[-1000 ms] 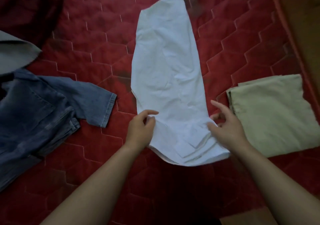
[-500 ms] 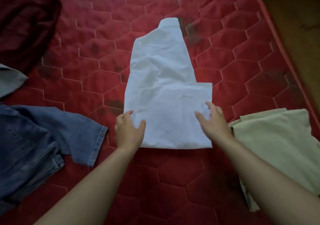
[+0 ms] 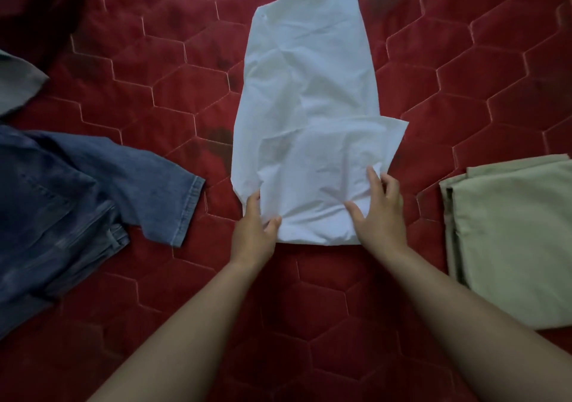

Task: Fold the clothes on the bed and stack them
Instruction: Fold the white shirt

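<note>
A white garment [image 3: 306, 117] lies lengthwise on the red quilted bed [image 3: 161, 98], its near end folded up over itself into a doubled band. My left hand [image 3: 255, 231] holds the band's lower left corner, thumb on top and fingers along the edge. My right hand [image 3: 382, 213] grips the right side of the band, thumb and forefinger on the cloth, which is rumpled between them. A folded beige garment [image 3: 510, 240] lies to the right. An unfolded blue denim shirt [image 3: 71, 203] sprawls to the left.
A grey garment [image 3: 15, 83] pokes in at the left edge, and a dark red cloth [image 3: 34, 2] lies at the far left corner. Bare red mattress shows between the white garment and the clothes on either side.
The near end of the white garment has been folded up. Both hands then shifted from lying flat on the fold to holding its lower side edges, and the cloth there has rumpled.
</note>
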`<state>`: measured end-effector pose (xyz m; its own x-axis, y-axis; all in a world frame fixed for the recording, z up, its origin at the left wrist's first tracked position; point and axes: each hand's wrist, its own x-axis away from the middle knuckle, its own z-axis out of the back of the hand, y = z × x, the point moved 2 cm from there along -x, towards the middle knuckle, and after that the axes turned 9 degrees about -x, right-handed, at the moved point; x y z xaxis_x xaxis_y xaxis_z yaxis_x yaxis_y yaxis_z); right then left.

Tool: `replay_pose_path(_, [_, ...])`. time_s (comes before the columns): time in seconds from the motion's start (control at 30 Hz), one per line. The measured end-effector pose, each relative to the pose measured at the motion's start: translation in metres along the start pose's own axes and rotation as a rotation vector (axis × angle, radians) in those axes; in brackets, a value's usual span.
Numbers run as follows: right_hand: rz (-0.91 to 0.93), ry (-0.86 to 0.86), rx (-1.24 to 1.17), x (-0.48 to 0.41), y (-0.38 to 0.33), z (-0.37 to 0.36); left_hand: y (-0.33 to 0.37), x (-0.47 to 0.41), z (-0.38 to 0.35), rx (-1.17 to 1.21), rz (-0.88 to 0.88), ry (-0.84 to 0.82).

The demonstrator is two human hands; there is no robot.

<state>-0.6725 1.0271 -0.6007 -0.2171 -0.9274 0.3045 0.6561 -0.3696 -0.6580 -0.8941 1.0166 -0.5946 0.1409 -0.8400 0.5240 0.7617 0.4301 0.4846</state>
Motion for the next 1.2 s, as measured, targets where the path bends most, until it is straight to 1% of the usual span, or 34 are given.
replay_pose_path(0.13, [-0.001, -0.061, 0.009, 0.049, 0.012, -0.002, -0.025, 0.05, -0.012, 0.011, 0.076, -0.039])
replay_pose_path(0.3, [-0.005, -0.196, 0.048, 0.118, 0.031, 0.002, -0.055, 0.128, -0.028, 0.058, 0.182, -0.1])
replay_pose_path(0.37, [0.01, -0.202, 0.041, 0.135, 0.037, 0.006, -0.066, 0.149, -0.032, 0.079, 0.196, -0.151])
replay_pose_path(0.43, [0.022, -0.159, 0.021, 0.134, 0.041, 0.012, -0.074, 0.151, -0.031, 0.095, 0.205, -0.209])
replay_pose_path(0.47, [0.017, -0.131, 0.006, 0.128, 0.043, 0.014, -0.074, 0.146, -0.03, 0.091, 0.19, -0.212])
replay_pose_path(0.53, [-0.016, -0.088, -0.02, 0.109, 0.043, 0.016, -0.069, 0.129, -0.024, 0.065, 0.14, -0.144])
replay_pose_path(0.6, [-0.03, -0.053, -0.083, 0.093, 0.039, 0.015, -0.054, 0.107, -0.018, 0.118, 0.117, -0.077])
replay_pose_path(0.73, [-0.046, 0.128, -0.311, 0.082, 0.025, 0.015, -0.023, 0.072, -0.013, 0.228, 0.125, -0.008])
replay_pose_path(0.83, [-0.044, 0.224, -0.426, 0.08, 0.009, 0.023, -0.012, 0.072, 0.001, 0.224, 0.034, 0.099])
replay_pose_path(0.93, [0.053, 0.227, -0.492, 0.061, -0.019, 0.036, -0.009, 0.072, 0.026, 0.277, -0.054, 0.281])
replay_pose_path(1.0, [0.098, 0.176, -0.472, 0.038, -0.037, 0.04, -0.006, 0.062, 0.044, 0.291, -0.037, 0.334])
replay_pose_path(1.03, [0.109, 0.142, -0.4, 0.028, -0.044, 0.039, -0.004, 0.054, 0.05, 0.249, -0.011, 0.321])
replay_pose_path(1.07, [0.121, 0.119, -0.27, 0.02, -0.049, 0.037, -0.002, 0.048, 0.054, 0.139, 0.01, 0.3])
replay_pose_path(1.1, [0.144, 0.1, -0.108, 0.017, -0.051, 0.035, 0.0, 0.043, 0.055, -0.036, 0.011, 0.286])
replay_pose_path(1.13, [0.181, 0.074, 0.04, 0.017, -0.051, 0.031, 0.003, 0.042, 0.054, -0.221, -0.021, 0.283])
replay_pose_path(1.17, [0.23, 0.027, 0.146, 0.022, -0.05, 0.026, 0.007, 0.043, 0.05, -0.365, -0.089, 0.277])
replay_pose_path(1.2, [0.283, -0.043, 0.213, 0.03, -0.048, 0.019, 0.01, 0.047, 0.043, -0.457, -0.181, 0.257])
